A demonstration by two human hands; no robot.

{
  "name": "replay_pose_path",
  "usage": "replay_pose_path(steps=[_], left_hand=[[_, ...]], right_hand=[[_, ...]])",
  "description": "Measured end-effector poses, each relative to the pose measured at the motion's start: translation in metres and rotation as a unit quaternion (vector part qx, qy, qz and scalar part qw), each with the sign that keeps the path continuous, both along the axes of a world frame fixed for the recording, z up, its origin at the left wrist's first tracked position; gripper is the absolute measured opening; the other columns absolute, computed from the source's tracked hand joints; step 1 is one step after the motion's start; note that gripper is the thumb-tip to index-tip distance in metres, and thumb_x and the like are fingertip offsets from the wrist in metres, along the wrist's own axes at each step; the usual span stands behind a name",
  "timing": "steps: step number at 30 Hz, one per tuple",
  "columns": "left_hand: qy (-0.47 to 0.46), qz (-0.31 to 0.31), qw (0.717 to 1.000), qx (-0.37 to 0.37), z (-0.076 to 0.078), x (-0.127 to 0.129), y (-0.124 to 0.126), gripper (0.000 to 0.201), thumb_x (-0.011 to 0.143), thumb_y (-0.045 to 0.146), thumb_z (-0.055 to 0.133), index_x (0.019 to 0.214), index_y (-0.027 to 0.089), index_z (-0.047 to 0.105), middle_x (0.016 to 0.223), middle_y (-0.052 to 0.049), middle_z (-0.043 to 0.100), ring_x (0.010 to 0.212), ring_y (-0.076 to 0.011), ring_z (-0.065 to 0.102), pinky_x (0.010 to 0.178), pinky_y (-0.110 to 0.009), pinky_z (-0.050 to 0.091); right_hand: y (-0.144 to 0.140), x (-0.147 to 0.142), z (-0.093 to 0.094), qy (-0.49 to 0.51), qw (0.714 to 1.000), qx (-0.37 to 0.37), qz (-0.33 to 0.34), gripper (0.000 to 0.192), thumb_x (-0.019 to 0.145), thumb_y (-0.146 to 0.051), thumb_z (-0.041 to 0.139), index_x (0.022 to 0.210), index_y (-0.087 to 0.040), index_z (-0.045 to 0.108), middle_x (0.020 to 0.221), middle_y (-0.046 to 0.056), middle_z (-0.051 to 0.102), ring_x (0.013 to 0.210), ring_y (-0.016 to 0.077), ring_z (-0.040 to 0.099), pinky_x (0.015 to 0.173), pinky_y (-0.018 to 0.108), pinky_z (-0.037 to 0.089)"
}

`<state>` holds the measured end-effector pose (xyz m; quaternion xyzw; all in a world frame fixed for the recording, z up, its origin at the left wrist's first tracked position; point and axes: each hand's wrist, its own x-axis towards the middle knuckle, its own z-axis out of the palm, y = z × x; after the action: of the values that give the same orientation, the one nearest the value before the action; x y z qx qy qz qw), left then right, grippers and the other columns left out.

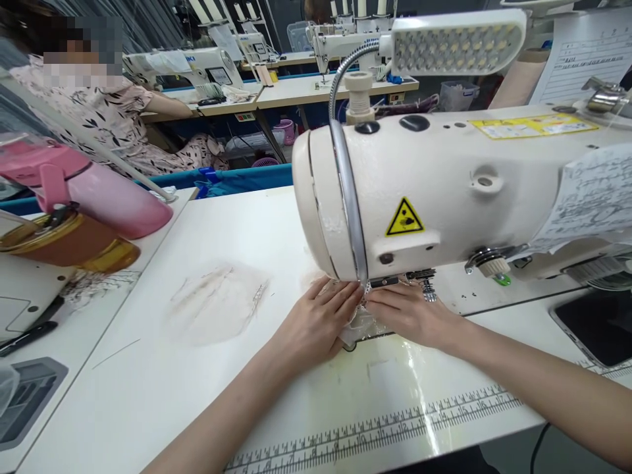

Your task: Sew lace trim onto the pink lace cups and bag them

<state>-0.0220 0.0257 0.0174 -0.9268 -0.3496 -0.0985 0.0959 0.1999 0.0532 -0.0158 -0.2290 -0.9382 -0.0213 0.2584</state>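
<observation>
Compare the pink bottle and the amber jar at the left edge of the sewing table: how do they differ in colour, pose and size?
The pink bottle is opaque pink, while the amber jar is see-through brown with a gold rim. The pink bottle looks longer and lies behind, partly above the amber jar, which sits nearer the camera. The pink bottle has a pink handle loop; the amber jar shows none. Both appear tilted in this view and stand far from the hands.

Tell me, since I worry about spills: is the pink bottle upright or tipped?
Tipped. The pink bottle lies on its side across a brown jar, its lid end pointing left.
</observation>
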Motion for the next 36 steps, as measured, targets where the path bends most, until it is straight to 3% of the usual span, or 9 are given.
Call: replay_pose_path(steps=[8, 15, 21, 24, 31, 36], left_hand=[[0.01, 0.035, 0.999, 0.008, -0.003, 0.009, -0.006, 0.046, 0.084, 0.023, 0.041, 0.124, 0.005, 0.056, 0.126, -0.013, 0.06, 0.114, -0.0283, 0.057, 0.101, -0.047, 0.04], [0.014, 0.06, 0.998, 0.018, -0.005, 0.014, -0.011, 0.047, 0.086, 0.027, 0.041, 0.126, 0.006, 0.055, 0.125, -0.013, 0.061, 0.112, -0.0283, 0.057, 0.104, -0.048, 0.035], [0.02, 0.08, 0.996, 0.02, -0.005, 0.017, -0.014, 0.047, 0.086, 0.027, 0.043, 0.128, 0.007, 0.053, 0.124, -0.015, 0.06, 0.114, -0.0291, 0.056, 0.105, -0.048, 0.033], [0.022, 0.08, 0.996, 0.024, -0.004, 0.019, -0.014, 0.047, 0.087, 0.027, 0.042, 0.128, 0.007, 0.054, 0.123, -0.016, 0.061, 0.115, -0.0294, 0.056, 0.106, -0.049, 0.032], [0.011, 0.083, 0.996, 0.022, -0.004, 0.019, -0.014, 0.047, 0.085, 0.026, 0.044, 0.129, 0.01, 0.053, 0.12, -0.015, 0.063, 0.115, -0.0298, 0.056, 0.107, -0.051, 0.03], [0.007, 0.095, 0.995, 0.021, -0.005, 0.017, -0.012, 0.047, 0.086, 0.028, 0.046, 0.128, 0.01, 0.054, 0.115, -0.014, 0.065, 0.108, -0.0293, 0.059, 0.106, -0.053, 0.031]], right_hand=[[0.0, 0.0, 0.005, -0.009, 0.999, 0.014, -0.032, 0.021, 0.09, -0.006, 0.044, 0.089, -0.017, 0.062, 0.093, 0.004, 0.066, 0.082, 0.0136, 0.056, 0.078, 0.03, 0.042], [-0.003, 0.002, 0.014, 0.011, 0.991, 0.111, -0.079, 0.021, 0.091, -0.011, 0.044, 0.091, -0.017, 0.064, 0.092, 0.001, 0.067, 0.077, 0.014, 0.057, 0.064, 0.031, 0.037], [-0.002, 0.005, 0.013, 0.0, 0.984, 0.144, -0.105, 0.018, 0.09, -0.014, 0.047, 0.095, -0.019, 0.064, 0.099, -0.001, 0.067, 0.068, 0.014, 0.058, 0.065, 0.034, 0.038], [-0.001, 0.007, 0.012, -0.004, 0.985, 0.13, -0.109, 0.016, 0.089, -0.015, 0.049, 0.094, -0.02, 0.064, 0.099, -0.002, 0.067, 0.068, 0.0146, 0.058, 0.065, 0.034, 0.039], [0.001, 0.009, 0.017, -0.037, 0.993, 0.018, -0.113, 0.021, 0.09, -0.014, 0.045, 0.092, -0.022, 0.064, 0.089, 0.002, 0.065, 0.07, 0.0158, 0.058, 0.065, 0.032, 0.043], [0.008, 0.007, 0.015, -0.04, 0.993, 0.0, -0.114, 0.025, 0.088, -0.009, 0.043, 0.089, -0.023, 0.064, 0.082, 0.002, 0.063, 0.072, 0.016, 0.056, 0.068, 0.031, 0.044]])
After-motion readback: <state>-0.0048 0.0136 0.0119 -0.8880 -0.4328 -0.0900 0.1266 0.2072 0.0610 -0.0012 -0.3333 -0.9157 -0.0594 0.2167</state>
